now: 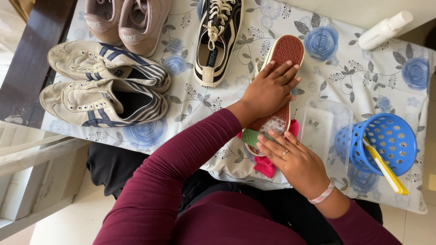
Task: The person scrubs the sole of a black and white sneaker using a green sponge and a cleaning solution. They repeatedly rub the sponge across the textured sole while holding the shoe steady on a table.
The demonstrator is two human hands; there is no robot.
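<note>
My right hand [290,159] curls its fingers round a green brush [251,137] at the heel of the upturned shoe [281,81] lying on the bench [204,97]. My left hand [268,90] presses flat, fingers spread, on its red sole. Foam could let the shoe slip toward the blue basket [386,145].
</note>
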